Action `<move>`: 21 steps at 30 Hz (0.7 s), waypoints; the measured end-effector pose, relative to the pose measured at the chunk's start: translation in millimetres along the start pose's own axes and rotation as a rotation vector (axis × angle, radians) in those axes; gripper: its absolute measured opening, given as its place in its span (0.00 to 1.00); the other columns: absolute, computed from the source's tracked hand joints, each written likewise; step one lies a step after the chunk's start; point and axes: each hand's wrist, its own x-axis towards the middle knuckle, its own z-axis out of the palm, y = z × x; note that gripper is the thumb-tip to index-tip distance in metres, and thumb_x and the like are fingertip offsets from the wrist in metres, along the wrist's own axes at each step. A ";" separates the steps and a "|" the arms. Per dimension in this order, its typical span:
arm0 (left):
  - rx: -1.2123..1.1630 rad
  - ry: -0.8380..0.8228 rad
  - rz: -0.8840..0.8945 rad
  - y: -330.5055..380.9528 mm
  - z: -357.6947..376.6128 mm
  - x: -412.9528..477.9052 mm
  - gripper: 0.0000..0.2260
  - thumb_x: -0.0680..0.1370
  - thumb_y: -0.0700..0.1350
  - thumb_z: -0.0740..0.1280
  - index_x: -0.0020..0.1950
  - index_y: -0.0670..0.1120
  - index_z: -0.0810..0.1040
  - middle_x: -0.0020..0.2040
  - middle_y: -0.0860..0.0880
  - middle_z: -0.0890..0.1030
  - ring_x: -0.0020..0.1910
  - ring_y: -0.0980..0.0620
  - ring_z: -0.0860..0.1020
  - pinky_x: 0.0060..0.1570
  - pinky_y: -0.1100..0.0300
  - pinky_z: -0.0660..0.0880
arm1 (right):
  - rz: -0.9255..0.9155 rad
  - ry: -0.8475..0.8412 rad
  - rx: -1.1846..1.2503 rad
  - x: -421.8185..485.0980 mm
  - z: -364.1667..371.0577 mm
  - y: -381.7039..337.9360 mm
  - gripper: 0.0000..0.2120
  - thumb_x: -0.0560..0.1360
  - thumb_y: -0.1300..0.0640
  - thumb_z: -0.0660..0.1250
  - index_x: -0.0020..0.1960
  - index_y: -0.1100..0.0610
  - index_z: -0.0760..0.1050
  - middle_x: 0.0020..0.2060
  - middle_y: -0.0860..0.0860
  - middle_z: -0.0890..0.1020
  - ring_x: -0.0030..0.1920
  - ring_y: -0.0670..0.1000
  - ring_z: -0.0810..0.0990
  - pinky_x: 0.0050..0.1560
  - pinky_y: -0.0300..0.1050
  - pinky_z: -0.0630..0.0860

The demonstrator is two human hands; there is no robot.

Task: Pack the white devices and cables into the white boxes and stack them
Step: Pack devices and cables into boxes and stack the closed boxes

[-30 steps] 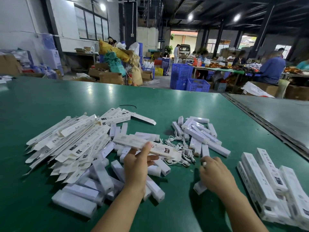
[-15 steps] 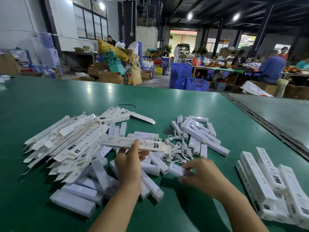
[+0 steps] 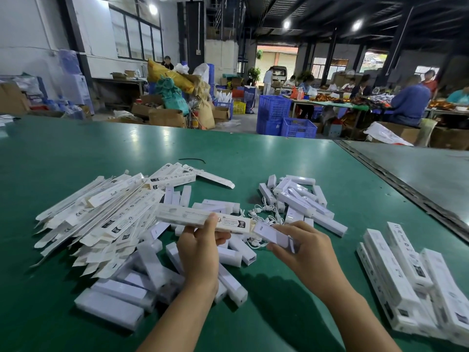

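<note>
Hands were close together over the middle of the counter point(image 3: 279, 308), toward its near edge, each clamped on one part. Left hand point(image 3: 200, 252) gripped a long white box point(image 3: 182, 217) near its right end, thumb on top. Right hand point(image 3: 302, 247) pinched a white device point(image 3: 272, 235) by its rear half, nose at the box's open end. Couldn't tell if the nose was inside yet.

Handling, my read:
- Box: thin card, very light, crushes easily. Hold it by the long edges just behind the mouth and don't press the flat faces, or the opening will close up.
- Device: rigid moulded plastic, light, smooth finish, probably a bit slippery. Pinch the side walls at the back end and keep the front half free so it slides in straight.
- Cables point(image 3: 264, 212): thin, limp, tangled together mid-counter between the two device piles. Best lifted by a plug end so one comes free of the knot.

Stock:
- flat unfolded boxes point(image 3: 101, 217) fanned out toward the left edge
- loose devices point(image 3: 142, 283) piled near the near edge, left of the left hand
- second device pile point(image 3: 302, 201) past the cables
- packed boxes point(image 3: 406, 283) lying together toward the near right corner, overlapping loosely rather than squared up
</note>
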 end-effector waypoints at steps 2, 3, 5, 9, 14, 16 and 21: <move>-0.014 -0.005 0.001 0.6 0.5 0.0 0.01 0.79 0.42 0.69 0.49 0.46 0.80 0.38 0.48 0.86 0.32 0.51 0.84 0.32 0.64 0.78 | -0.002 -0.019 0.006 -0.6 0.1 0.2 0.16 0.69 0.52 0.78 0.56 0.50 0.84 0.46 0.41 0.81 0.32 0.44 0.75 0.37 0.43 0.76; -0.018 -0.008 0.006 1.1 0.5 -0.2 0.01 0.79 0.42 0.69 0.48 0.47 0.80 0.37 0.48 0.86 0.32 0.52 0.84 0.32 0.64 0.78 | -0.002 -0.032 0.012 -0.8 0.6 0.4 0.16 0.69 0.53 0.78 0.56 0.50 0.84 0.46 0.41 0.81 0.32 0.45 0.75 0.37 0.40 0.74; -0.020 -0.016 0.020 1.9 0.4 -1.1 0.02 0.79 0.41 0.69 0.48 0.46 0.80 0.37 0.49 0.86 0.31 0.53 0.83 0.32 0.64 0.78 | 0.000 -0.054 0.033 -1.0 1.2 0.2 0.17 0.68 0.54 0.79 0.56 0.50 0.84 0.45 0.42 0.81 0.33 0.45 0.75 0.37 0.33 0.70; -0.008 -0.054 0.017 1.8 1.2 -2.3 0.01 0.79 0.40 0.69 0.48 0.44 0.80 0.35 0.50 0.86 0.31 0.54 0.83 0.31 0.65 0.78 | 0.007 -0.067 0.099 -0.9 0.4 -0.8 0.17 0.68 0.57 0.79 0.56 0.52 0.84 0.46 0.43 0.81 0.36 0.40 0.76 0.37 0.27 0.68; 0.042 -0.134 -0.003 -2.3 2.3 -5.3 0.03 0.79 0.41 0.69 0.50 0.44 0.82 0.39 0.47 0.86 0.35 0.50 0.84 0.35 0.62 0.80 | 0.060 -0.124 0.193 -1.6 0.6 -2.8 0.17 0.70 0.64 0.74 0.57 0.53 0.83 0.50 0.43 0.80 0.36 0.41 0.76 0.37 0.29 0.69; 0.040 -0.151 -0.019 -4.0 3.6 -7.2 0.04 0.79 0.41 0.69 0.51 0.43 0.82 0.40 0.45 0.86 0.36 0.48 0.84 0.35 0.59 0.80 | 0.051 -0.125 0.194 -2.1 -0.3 -4.6 0.20 0.69 0.65 0.70 0.58 0.50 0.82 0.50 0.43 0.78 0.37 0.40 0.75 0.37 0.28 0.68; 0.017 -0.246 -0.040 -5.9 8.6 -18.2 0.03 0.79 0.40 0.69 0.50 0.44 0.82 0.41 0.44 0.86 0.37 0.49 0.84 0.34 0.62 0.79 | 0.100 -0.103 0.333 -4.2 2.5 -9.7 0.26 0.63 0.60 0.64 0.56 0.36 0.72 0.44 0.39 0.71 0.37 0.44 0.72 0.38 0.33 0.71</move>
